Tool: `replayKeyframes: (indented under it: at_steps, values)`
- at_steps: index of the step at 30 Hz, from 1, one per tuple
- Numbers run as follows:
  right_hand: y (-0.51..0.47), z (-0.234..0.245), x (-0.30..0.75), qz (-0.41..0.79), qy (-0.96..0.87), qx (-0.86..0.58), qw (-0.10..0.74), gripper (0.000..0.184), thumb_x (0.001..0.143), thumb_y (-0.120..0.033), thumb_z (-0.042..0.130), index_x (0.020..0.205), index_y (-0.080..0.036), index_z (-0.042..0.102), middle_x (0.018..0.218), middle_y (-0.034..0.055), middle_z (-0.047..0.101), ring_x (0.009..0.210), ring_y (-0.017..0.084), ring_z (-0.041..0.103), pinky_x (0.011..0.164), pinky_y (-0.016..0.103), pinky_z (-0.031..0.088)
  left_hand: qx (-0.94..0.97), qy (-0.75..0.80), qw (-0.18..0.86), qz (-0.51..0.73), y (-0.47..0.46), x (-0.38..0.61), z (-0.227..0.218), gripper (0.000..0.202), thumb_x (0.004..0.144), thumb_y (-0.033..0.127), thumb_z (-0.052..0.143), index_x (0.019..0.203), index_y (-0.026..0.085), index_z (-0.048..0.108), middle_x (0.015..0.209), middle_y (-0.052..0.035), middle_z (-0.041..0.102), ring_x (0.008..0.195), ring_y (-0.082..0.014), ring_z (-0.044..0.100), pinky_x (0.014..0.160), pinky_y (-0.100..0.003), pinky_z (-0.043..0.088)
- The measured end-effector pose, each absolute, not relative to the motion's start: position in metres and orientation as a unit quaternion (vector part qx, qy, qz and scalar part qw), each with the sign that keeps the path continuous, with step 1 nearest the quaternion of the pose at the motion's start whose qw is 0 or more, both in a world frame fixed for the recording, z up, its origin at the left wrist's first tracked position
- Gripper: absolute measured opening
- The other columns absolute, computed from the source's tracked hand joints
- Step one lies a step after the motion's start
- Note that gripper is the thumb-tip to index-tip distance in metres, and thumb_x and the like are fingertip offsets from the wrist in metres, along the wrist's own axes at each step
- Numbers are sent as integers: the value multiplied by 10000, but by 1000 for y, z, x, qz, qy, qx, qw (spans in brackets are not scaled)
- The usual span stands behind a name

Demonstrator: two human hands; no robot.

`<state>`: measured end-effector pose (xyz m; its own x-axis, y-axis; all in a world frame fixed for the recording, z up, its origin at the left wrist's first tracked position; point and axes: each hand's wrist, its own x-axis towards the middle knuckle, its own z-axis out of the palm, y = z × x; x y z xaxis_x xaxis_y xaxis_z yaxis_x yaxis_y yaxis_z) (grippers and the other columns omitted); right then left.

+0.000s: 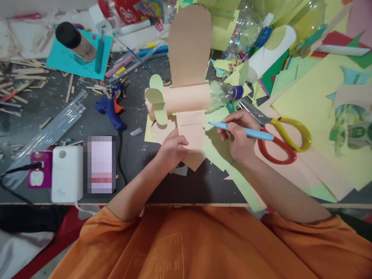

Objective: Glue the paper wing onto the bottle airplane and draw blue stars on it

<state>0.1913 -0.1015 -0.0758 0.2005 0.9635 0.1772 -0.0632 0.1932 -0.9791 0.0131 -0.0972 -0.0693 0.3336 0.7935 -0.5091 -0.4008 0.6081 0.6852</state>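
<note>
A bottle wrapped in peach paper (187, 97) lies crosswise on the dark table, its purple cap (238, 92) to the right. Long rounded paper wings stick out from it: a brown one (191, 46) away from me and a peach one (190, 133) towards me. Green paper strips (157, 100) cross at its left end. My left hand (173, 150) grips the near wing's edge between thumb and fingers. A blue line runs across that wing. My right hand (240, 131) holds a light blue pen (241, 130), its tip just right of the wing.
Scissors (279, 135) with red and yellow handles lie by my right hand. A blue glue gun (112, 112), clear glue sticks (58, 135), a white power bank (66, 173) and a phone (101, 164) are at left. Coloured paper sheets (314, 93) cover the right side.
</note>
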Motion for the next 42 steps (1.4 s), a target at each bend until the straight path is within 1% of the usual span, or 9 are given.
replayKeyframes:
  at_steps: [5, 8, 10, 14, 19, 29, 32, 36, 42]
  values:
    - [-104, -77, 194, 424, -505, -493, 567, 84, 901, -331, 719, 885, -249, 713, 719, -23, 702, 504, 106, 589, 466, 261, 481, 215, 422, 787, 396, -97, 15, -67, 756, 546, 126, 641, 1300, 180, 664, 1139, -97, 803, 1229, -368, 689, 1095, -490, 494]
    - [-105, -80, 196, 414, -523, -497, 555, 99, 899, -338, 744, 921, -249, 706, 757, -14, 706, 545, 117, 607, 492, 272, 503, 211, 420, 791, 391, -97, 15, -66, 695, 564, 142, 671, 1257, 180, 687, 1133, -92, 807, 1247, -365, 682, 1083, -469, 502]
    - [-105, -82, 197, 409, -530, -502, 547, 81, 908, -317, 731, 903, -248, 690, 741, -16, 689, 542, 118, 595, 500, 277, 508, 210, 430, 789, 386, -97, 14, -67, 658, 568, 162, 694, 1226, 178, 697, 1114, -87, 808, 1231, -362, 689, 1059, -457, 513]
    - [-105, -84, 198, 400, -536, -510, 541, 89, 916, -264, 695, 837, -246, 658, 708, -22, 653, 550, 116, 576, 523, 279, 510, 211, 441, 785, 381, -98, 11, -70, 576, 573, 182, 711, 1149, 179, 707, 1077, -79, 803, 1159, -353, 712, 1028, -458, 518]
    - [-104, -82, 197, 407, -546, -518, 517, 101, 926, -297, 687, 849, -249, 643, 705, -23, 630, 590, 128, 586, 559, 294, 516, 214, 435, 785, 384, -99, 9, -75, 478, 603, 161, 700, 1081, 178, 699, 1072, -82, 793, 1134, -333, 711, 1027, -450, 493]
    - [-102, -77, 195, 421, -522, -528, 521, 63, 851, -237, 681, 795, -235, 653, 652, -34, 656, 518, 108, 566, 492, 263, 471, 194, 450, 781, 387, -98, 11, -71, 462, 578, 140, 706, 1039, 169, 712, 963, -64, 793, 1017, -303, 736, 934, -414, 530]
    - [-103, -74, 195, 420, -511, -530, 531, 58, 841, -236, 661, 784, -234, 648, 654, -33, 663, 511, 102, 560, 484, 256, 467, 193, 475, 771, 379, -98, 10, -71, 415, 608, 126, 687, 1020, 175, 708, 922, -57, 776, 1035, -294, 726, 948, -411, 531]
    - [-104, -74, 193, 417, -523, -531, 521, 75, 852, -244, 666, 786, -235, 632, 665, -36, 649, 516, 101, 552, 499, 262, 473, 198, 473, 768, 384, -98, 10, -69, 435, 613, 140, 669, 1046, 173, 690, 997, -69, 768, 1097, -302, 701, 992, -421, 507]
    - [-102, -78, 192, 413, -523, -540, 515, 87, 848, -271, 688, 781, -235, 645, 661, -36, 658, 522, 105, 551, 501, 263, 460, 198, 466, 771, 386, -97, 12, -67, 348, 590, 157, 689, 937, 174, 666, 953, -67, 761, 1105, -318, 696, 1016, -442, 495]
